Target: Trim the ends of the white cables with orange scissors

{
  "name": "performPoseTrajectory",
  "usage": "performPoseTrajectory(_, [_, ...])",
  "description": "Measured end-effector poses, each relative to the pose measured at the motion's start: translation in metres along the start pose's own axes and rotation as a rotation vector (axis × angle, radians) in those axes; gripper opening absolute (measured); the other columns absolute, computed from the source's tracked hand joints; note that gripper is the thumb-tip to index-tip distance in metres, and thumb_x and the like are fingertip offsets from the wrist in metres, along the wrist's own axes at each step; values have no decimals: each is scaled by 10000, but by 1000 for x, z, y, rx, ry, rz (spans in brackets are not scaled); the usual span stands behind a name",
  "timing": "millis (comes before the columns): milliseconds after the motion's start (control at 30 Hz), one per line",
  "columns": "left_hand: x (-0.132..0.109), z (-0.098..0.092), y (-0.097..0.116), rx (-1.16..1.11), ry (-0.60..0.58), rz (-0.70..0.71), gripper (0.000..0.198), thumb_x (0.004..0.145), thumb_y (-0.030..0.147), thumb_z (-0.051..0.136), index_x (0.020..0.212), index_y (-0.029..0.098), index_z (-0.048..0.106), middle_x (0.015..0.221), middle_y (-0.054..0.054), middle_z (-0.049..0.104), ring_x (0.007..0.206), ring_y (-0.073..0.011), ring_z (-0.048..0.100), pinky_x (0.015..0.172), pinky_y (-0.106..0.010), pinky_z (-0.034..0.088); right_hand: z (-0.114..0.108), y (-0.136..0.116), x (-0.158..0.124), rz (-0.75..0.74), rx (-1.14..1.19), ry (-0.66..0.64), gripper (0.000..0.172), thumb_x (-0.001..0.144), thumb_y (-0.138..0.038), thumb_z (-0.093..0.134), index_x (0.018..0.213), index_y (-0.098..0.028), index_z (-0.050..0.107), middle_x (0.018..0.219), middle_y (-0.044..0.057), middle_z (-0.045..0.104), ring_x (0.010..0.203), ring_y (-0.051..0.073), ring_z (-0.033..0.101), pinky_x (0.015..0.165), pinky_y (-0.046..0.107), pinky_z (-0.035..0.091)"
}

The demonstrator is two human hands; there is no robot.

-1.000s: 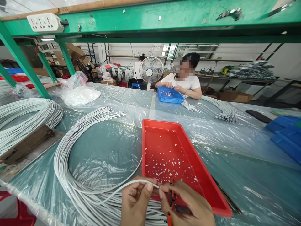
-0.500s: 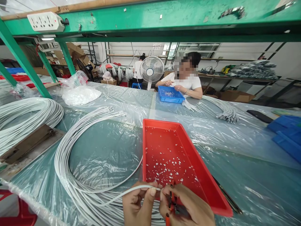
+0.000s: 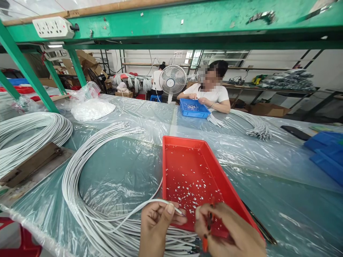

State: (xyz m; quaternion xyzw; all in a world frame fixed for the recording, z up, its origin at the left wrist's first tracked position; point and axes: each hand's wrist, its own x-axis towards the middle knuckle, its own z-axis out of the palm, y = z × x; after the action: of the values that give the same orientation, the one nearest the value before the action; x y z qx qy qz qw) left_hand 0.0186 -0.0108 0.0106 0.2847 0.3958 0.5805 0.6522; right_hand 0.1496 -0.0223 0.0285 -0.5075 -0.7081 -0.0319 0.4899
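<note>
Between the thumb and fingers of my left hand is the end of a white cable, at the near left corner of the red tray. My right hand is closed around orange-handled pliers, slightly blurred, over the tray's near part, apart from the cable end. White scraps lie scattered in the tray. A large curved bundle of white cables spreads left of the tray and passes under my left hand.
Another cable coil and a brown metal fixture are at the left. A thin metal tool lies right of the tray. Across the table a person works over a blue tray. A green beam crosses above.
My right hand has moved right with the pliers, away from the cable end. My left hand has shifted slightly up, still holding the cable.
</note>
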Motion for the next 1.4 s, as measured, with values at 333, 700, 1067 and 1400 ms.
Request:
performPoseTrajectory(333, [3, 0, 0, -83, -209, 38, 187, 762, 286, 606, 684, 131, 674, 788, -35, 576, 575, -88, 516, 573, -195, 437, -9, 30, 11, 247, -142, -162, 188, 770, -327, 531, 664, -178, 573, 549, -10, 547, 467, 112, 506, 469, 193, 416])
performPoseTrajectory(700, [3, 0, 1, -221, -275, 33, 158, 767, 270, 608, 691, 140, 652, 790, -20, 531, 569, -72, 483, 563, -188, 399, -1, -2, 11, 483, 592, -390, 104, 721, -237, 603, 657, -170, 649, 588, -4, 643, 507, 119, 572, 491, 158, 445])
performPoseTrajectory(1067, [2, 3, -2, -171, -227, 51, 160, 715, 289, 661, 697, 133, 689, 728, -18, 571, 553, -88, 509, 583, -215, 406, 0, 2, -2, 220, 288, -321, 100, 746, -159, 537, 657, -160, 581, 554, 2, 581, 484, 116, 534, 487, 198, 435])
performPoseTrajectory(1400, [-2, 3, 3, -8, -93, 99, 121, 696, 258, 676, 725, 146, 712, 652, -22, 633, 606, -120, 542, 627, -213, 419, -4, 8, 4, 162, 160, -208, 107, 771, -192, 553, 667, -168, 545, 543, -18, 514, 476, 98, 483, 468, 190, 407])
